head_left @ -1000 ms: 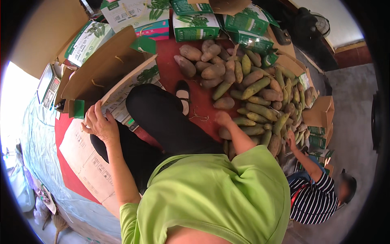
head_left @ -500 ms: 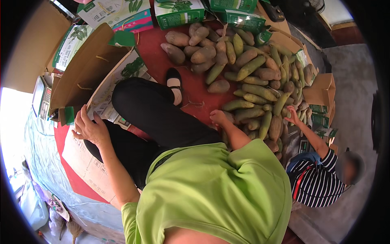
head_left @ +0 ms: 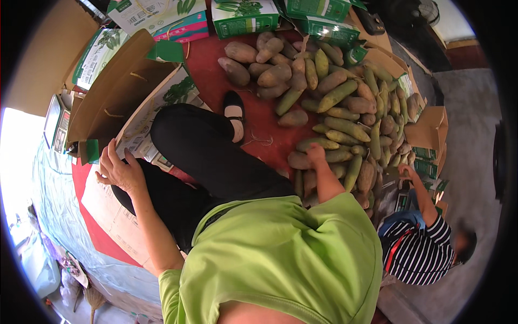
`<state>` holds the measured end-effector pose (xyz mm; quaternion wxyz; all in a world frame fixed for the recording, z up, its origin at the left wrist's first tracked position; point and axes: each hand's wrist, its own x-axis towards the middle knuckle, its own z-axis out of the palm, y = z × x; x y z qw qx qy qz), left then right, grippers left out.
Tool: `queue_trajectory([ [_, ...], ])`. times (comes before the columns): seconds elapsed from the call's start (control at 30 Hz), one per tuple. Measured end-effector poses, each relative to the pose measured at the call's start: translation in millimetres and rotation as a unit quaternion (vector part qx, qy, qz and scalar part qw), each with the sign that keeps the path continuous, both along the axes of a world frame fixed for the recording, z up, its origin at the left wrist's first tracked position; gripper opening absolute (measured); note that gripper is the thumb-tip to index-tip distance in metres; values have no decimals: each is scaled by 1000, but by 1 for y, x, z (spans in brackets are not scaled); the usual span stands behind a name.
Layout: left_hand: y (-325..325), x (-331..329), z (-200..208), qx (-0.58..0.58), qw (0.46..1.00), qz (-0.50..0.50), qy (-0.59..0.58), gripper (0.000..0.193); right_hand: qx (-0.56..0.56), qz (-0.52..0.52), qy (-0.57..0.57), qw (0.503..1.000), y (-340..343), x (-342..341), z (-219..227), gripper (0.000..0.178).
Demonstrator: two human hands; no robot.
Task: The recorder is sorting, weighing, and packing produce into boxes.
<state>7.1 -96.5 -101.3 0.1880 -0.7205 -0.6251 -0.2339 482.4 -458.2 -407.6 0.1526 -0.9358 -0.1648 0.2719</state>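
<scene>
My left hand (head_left: 122,171) is at the near edge of a long cardboard carton (head_left: 110,100), its fingers spread and the fingertips by the edge. My right hand (head_left: 316,154) is at the near left side of a heap of radishes, fingers curled. A brown, soil-dusted radish (head_left: 298,160) lies right beside it, and a long green radish (head_left: 317,143) lies just beyond. Whatever is under its fingers is hidden. More green radishes (head_left: 348,128) and brown ones (head_left: 274,75) spread over the red floor covering (head_left: 208,70).
Green and white printed cartons (head_left: 245,17) stand along the far side. A scale (head_left: 55,121) is at the left. On the right, a co-worker in a striped shirt (head_left: 421,251) reaches toward the heap, near an open carton (head_left: 429,129). My shoe (head_left: 233,110) rests left of the radishes.
My right hand has moved right and onto the edge of the heap, uncovering the brown radish on its left. The co-worker's hand has drawn back toward the lower right. My left hand stays put.
</scene>
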Motion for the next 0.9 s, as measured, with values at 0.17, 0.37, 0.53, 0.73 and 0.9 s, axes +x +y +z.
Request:
queue_trajectory([
  [0.17,-4,-6,4,7,1000,13,2,45,-15,-161,-1,987,18,49,48,59],
  [0.37,-6,1,7,-25,1000,13,-13,48,63,-307,182,932,1,72,83,67],
  [0.53,-6,3,9,-18,999,10,-26,47,53,-297,255,919,-6,78,72,58],
  [0.73,-6,2,8,-17,1000,20,-15,45,66,-335,237,910,10,59,89,63],
  [0.9,-7,3,13,-18,999,29,-19,45,52,-308,156,937,0,64,69,61],
])
